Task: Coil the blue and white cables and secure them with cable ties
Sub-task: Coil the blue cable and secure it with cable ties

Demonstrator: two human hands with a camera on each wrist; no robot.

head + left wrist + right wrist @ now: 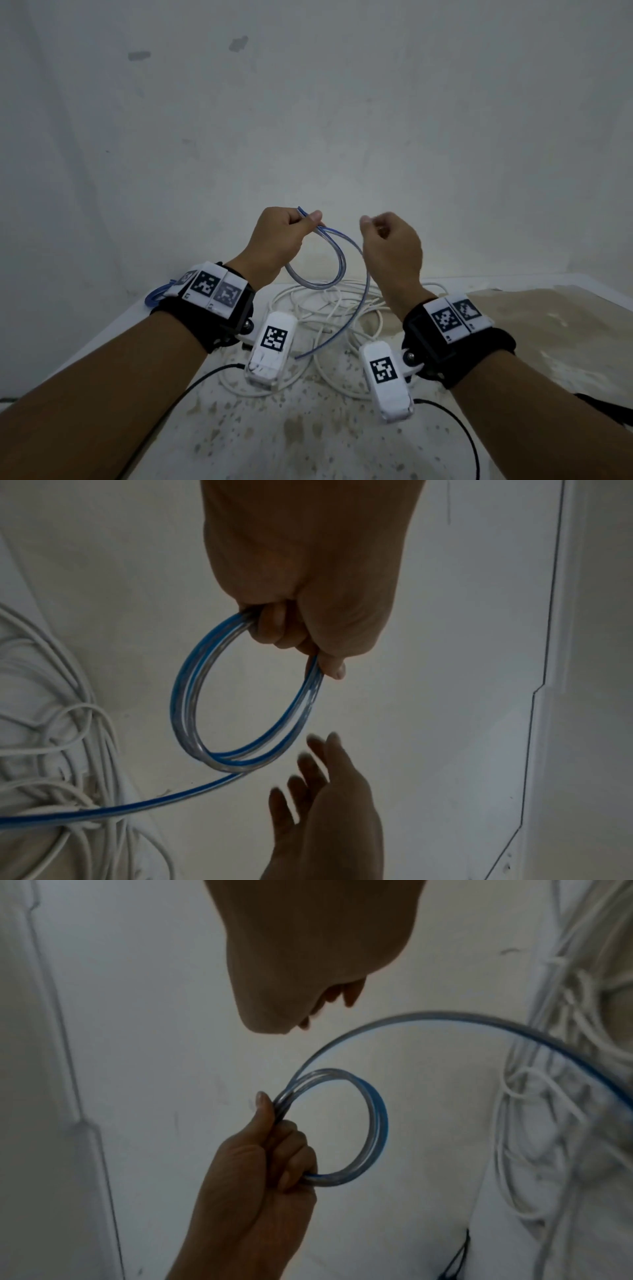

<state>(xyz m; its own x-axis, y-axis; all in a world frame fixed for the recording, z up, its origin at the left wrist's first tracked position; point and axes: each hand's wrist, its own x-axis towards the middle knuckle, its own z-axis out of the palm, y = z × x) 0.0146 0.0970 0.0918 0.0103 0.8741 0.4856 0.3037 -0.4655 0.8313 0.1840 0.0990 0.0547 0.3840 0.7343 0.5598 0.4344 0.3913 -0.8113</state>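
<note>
Head view looks forward and down from above both forearms toward the table [513,342] and wall [308,102]; each of the 2 wrist views looks close along its own hand, and all 3 share the blue coil [325,267] held in the left hand [277,240].

table [359,442]: white top, brown speckles, tan stain at right | white cable [329,308]: loose tangle lying on it, centre | blue cable [329,337]: free length trails down to the tangle
</note>
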